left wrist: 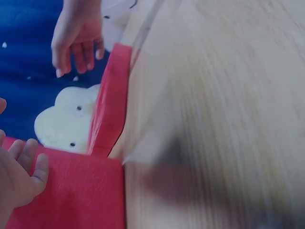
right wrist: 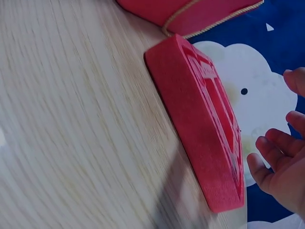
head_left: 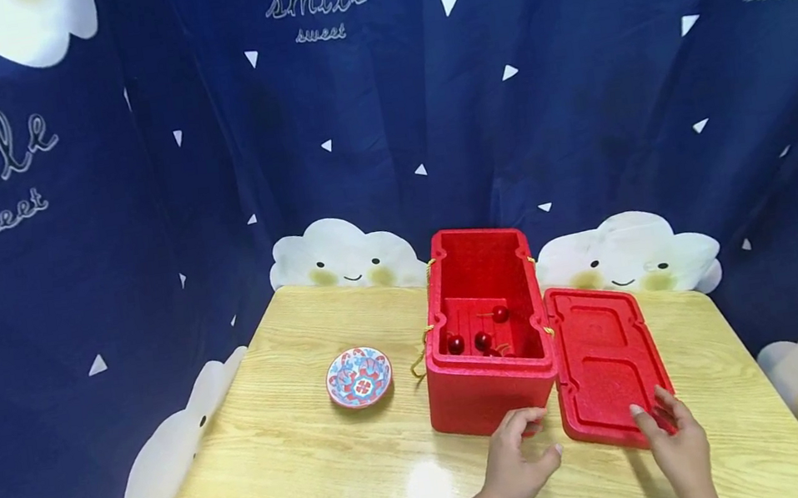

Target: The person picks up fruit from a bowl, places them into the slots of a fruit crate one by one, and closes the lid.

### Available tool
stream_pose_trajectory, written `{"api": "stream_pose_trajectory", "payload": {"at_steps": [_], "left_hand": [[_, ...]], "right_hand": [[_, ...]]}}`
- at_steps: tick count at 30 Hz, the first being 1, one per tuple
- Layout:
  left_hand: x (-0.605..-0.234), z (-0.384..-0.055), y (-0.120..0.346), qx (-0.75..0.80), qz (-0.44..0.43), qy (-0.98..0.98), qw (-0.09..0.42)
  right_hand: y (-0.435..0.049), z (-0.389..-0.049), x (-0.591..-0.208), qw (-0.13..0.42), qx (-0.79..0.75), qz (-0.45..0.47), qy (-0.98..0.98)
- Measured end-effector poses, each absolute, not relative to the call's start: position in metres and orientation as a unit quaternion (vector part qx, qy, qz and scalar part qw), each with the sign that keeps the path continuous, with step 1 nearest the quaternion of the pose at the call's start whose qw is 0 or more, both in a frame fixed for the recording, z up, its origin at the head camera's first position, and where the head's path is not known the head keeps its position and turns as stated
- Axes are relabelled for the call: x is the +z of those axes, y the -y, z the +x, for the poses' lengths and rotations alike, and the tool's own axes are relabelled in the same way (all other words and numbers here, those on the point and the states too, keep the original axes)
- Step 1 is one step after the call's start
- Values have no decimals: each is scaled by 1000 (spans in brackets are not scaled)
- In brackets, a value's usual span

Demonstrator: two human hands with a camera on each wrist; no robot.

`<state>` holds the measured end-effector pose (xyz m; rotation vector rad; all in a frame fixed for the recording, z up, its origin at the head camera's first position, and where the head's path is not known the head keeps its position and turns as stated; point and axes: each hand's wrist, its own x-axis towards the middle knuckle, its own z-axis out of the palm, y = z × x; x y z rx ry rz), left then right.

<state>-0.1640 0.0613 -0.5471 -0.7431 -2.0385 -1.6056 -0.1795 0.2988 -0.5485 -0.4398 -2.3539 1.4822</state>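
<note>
A deep red foam box (head_left: 489, 393) stands uncovered on the table, with several dark red cherries (head_left: 500, 314) on its floor. Beside it on the right lies its red lid (head_left: 603, 390), inner side up, also seen edge-on in the right wrist view. My left hand (head_left: 512, 461) hovers by the box's front wall, fingers relaxed and nothing in them. Over the near right corner of the lid is my right hand (head_left: 678, 444), its fingers loosely bent and holding nothing. The left wrist view shows the left hand (left wrist: 21, 174) in front of the red wall.
Left of the box sits a small bowl (head_left: 359, 378) with a blue and red pattern. Yellow rope handles (head_left: 421, 355) hang at the box's sides. The wooden table (head_left: 286, 483) ends against a dark blue curtain (head_left: 352, 120) with clouds on it.
</note>
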Motion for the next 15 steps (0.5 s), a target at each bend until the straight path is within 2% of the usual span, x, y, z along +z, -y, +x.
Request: {"api": "stream_pose_trajectory", "payload": {"at_steps": [8,15], "left_hand": [[-558,-163,-85,-591,-242,759,126],[-574,-172,-105,-576,-233,776,112]], "right_hand": [[-319,-188,-564,189,521,-153,818],[-338,-196,-583,229,529,-154,802]]}}
